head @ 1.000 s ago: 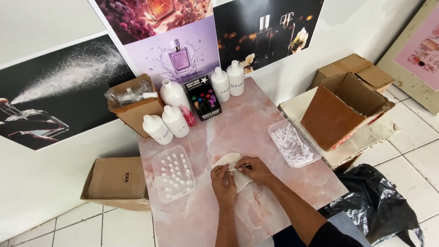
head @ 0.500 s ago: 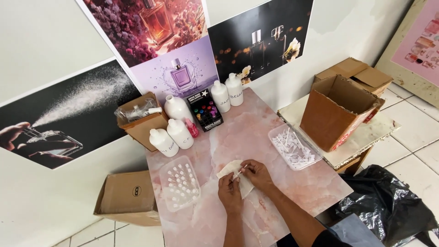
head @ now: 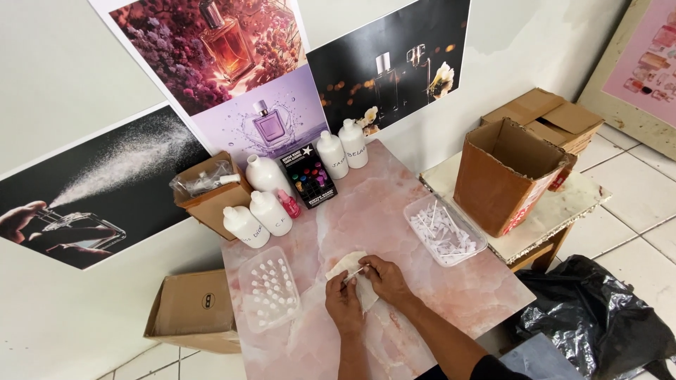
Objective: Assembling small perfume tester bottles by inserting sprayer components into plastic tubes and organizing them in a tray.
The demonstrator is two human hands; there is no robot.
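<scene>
Lower centre of frame, both hands worked over a cloth [head: 352, 271] on the desk [head: 394, 211]: right hand [head: 386, 279] pinched a thin white tube [head: 354, 274], left hand [head: 343, 304] steadied it; wiping step, apparently.

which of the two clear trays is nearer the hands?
The clear tray of small white caps, just beside the left hand. The other clear tray, holding thin white tubes, sits farther off past the right hand.
</scene>
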